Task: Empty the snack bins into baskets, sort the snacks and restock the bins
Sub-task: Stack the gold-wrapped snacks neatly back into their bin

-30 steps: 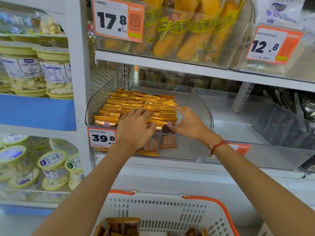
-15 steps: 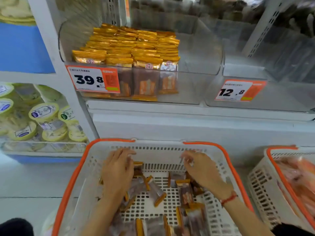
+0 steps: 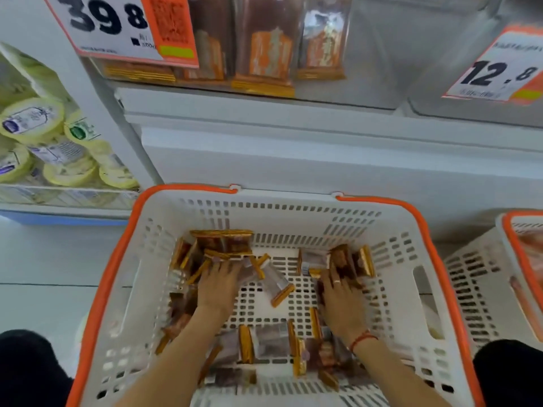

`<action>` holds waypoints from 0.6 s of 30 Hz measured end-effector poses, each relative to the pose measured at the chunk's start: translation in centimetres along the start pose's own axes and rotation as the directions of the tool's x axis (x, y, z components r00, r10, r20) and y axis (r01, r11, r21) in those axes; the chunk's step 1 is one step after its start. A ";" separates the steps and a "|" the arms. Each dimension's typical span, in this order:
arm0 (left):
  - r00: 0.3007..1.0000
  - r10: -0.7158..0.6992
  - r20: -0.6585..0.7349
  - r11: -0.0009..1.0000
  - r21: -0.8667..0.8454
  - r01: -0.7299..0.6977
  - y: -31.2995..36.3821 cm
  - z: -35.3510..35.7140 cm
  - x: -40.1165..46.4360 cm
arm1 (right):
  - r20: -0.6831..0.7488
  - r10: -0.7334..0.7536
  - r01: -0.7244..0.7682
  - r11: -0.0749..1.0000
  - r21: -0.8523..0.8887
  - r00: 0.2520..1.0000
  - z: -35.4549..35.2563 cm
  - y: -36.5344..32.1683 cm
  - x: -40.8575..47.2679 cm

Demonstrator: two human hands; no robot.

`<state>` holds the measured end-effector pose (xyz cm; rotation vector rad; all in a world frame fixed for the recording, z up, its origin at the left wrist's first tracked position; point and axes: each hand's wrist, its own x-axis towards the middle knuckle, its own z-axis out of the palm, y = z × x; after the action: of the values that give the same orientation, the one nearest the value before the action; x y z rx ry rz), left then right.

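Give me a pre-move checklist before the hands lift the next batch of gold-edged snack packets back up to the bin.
1. Both hands inside the basket: ok, left hand and right hand rest among the packets.
2. Packets gripped: cannot tell, fingers lie over them, curl hidden.
3. Packets left to gather: ok, snack packets lie scattered on the floor of the basket.
4. Packets aligned for stacking: not ok, they point in all directions.
5. Room in the bin: ok, space right of the standing packets.
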<state>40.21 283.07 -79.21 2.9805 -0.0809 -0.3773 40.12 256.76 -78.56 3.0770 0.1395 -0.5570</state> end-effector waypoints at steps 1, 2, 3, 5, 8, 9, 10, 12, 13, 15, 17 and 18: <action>0.999 -0.019 0.039 0.999 0.027 0.018 0.0 -0.1 0.3 | -0.013 0.017 -0.017 0.999 0.038 1.000 -0.3 0.2 0.0; 0.997 -0.030 0.077 0.999 0.031 0.027 -0.2 -0.2 0.5 | -0.007 0.040 -0.039 0.996 0.075 0.999 -0.9 0.5 0.2; 0.994 -0.033 0.107 0.999 0.007 0.032 -0.2 -0.2 0.7 | -0.061 0.040 -0.030 0.989 0.144 0.997 -1.2 1.3 0.6; 0.983 -0.029 0.182 0.938 -0.335 0.090 0.2 -0.8 0.8 | -0.032 -0.004 0.009 0.989 0.145 0.999 -2.6 2.2 1.3; 0.865 -0.101 0.491 0.315 -0.809 0.496 2.3 -4.1 1.2 | 0.076 -0.068 0.051 0.977 0.206 0.995 -5.7 3.2 1.8; 0.813 -0.053 0.580 0.127 -0.804 0.581 2.8 -5.4 1.0 | 0.120 -0.068 0.026 0.947 0.321 0.990 -6.5 3.4 2.0; 0.789 0.003 0.615 0.030 -0.788 0.615 3.2 -6.4 0.8 | 0.181 -0.075 -0.019 0.883 0.468 0.981 -7.7 3.3 2.1; 0.804 0.087 0.588 -0.071 -0.801 0.594 3.8 -7.9 0.3 | 0.239 -0.113 -0.102 0.675 0.731 0.964 -10.6 2.9 1.9; 0.825 0.095 0.557 -0.080 -0.822 0.564 4.0 -8.9 0.0 | 0.272 -0.153 -0.146 0.552 0.821 0.950 -12.2 2.6 1.6; 0.863 0.024 0.504 -0.019 -0.863 0.505 4.1 -10.7 -0.4 | 0.260 -0.240 -0.151 0.392 0.907 0.935 -15.4 1.8 0.9; 0.897 -0.086 0.433 0.101 -0.892 0.440 3.6 -12.3 -0.7 | 0.198 -0.274 -0.098 0.339 0.936 0.941 -18.0 1.0 0.2; 0.918 -0.127 0.375 0.162 -0.905 0.392 3.2 -12.9 -0.9 | 0.174 -0.286 -0.082 0.307 0.948 0.942 -18.9 0.7 -0.1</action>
<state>42.48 281.60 -66.16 1.5843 0.5026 -0.5197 46.69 256.57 -60.82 4.0134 -0.0339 -1.7198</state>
